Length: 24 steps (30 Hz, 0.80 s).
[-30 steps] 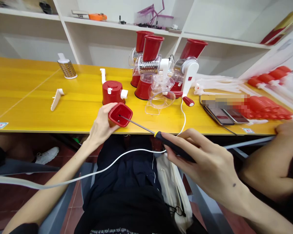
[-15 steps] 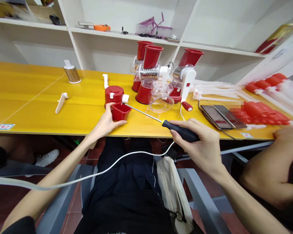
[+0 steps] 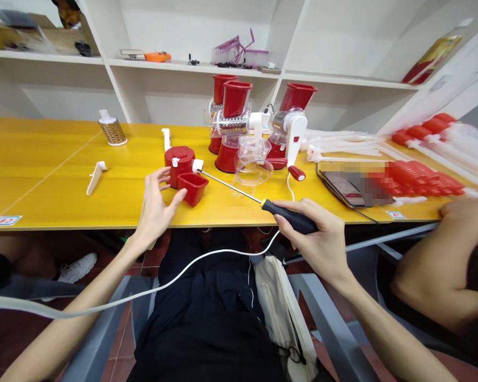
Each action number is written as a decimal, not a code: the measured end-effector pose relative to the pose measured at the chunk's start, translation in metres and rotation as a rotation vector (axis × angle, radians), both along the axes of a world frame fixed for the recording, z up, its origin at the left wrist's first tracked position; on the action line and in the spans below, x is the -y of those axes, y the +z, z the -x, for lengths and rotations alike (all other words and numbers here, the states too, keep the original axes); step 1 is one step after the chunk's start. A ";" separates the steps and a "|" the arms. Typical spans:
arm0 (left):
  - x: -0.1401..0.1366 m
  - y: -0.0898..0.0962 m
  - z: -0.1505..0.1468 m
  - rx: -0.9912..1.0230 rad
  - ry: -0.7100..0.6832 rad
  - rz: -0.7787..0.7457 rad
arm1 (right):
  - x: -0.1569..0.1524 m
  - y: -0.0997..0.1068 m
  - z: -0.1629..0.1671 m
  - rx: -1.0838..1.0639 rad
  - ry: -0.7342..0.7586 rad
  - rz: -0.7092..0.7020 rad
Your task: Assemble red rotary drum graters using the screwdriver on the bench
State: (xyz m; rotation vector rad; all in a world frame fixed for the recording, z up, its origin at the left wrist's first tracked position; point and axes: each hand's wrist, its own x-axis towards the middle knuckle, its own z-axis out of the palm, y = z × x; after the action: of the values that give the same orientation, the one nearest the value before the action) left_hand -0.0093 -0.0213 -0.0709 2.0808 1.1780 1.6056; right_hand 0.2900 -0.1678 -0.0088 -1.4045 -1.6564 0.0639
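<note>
My right hand [image 3: 324, 241] is closed around the dark handle of a screwdriver [image 3: 289, 216] with a yellow collar. Its long shaft points left, and the tip meets or nearly meets a small white block [image 3: 198, 165] beside a round red base [image 3: 179, 159]. In front of that base stands a red open-topped cup [image 3: 193, 190]. My left hand [image 3: 156, 204] is open just left of the cup, with thumb and fingers apart and nothing between them. Whether a fingertip touches the red base, I cannot tell.
Behind stand several red drum graters [image 3: 236, 124] with a clear plastic ring part [image 3: 254, 172]. To the left are a metal grater drum [image 3: 113, 131] and a white crank arm [image 3: 96, 178]. Red handles [image 3: 426, 179] and another person's arm [image 3: 442, 260] are at right. A white cable [image 3: 207, 255] crosses my lap.
My left hand has let go of the red cup and drawn back to the left, its fingers spreading. The screwdriver stays at the white block. The whole view has shifted slightly.
</note>
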 end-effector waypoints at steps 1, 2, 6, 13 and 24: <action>0.004 0.007 -0.004 0.029 -0.010 -0.032 | 0.001 -0.001 -0.001 -0.034 -0.002 0.012; 0.006 0.015 -0.009 0.057 -0.034 -0.046 | 0.002 -0.002 -0.002 -0.070 -0.003 0.022; 0.005 0.036 -0.036 0.182 -0.182 0.042 | 0.005 -0.005 -0.006 -0.174 -0.020 0.044; -0.013 0.041 -0.057 0.421 -0.309 0.167 | 0.009 -0.005 -0.007 -0.180 -0.002 0.058; -0.013 0.054 -0.048 0.463 -0.375 0.264 | 0.015 -0.007 -0.011 -0.117 0.021 0.026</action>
State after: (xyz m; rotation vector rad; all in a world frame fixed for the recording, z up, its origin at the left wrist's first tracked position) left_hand 0.0383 -0.0085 -0.0165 1.5375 0.7407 1.5352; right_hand 0.3015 -0.1833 -0.0160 -1.3772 -1.5786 0.1770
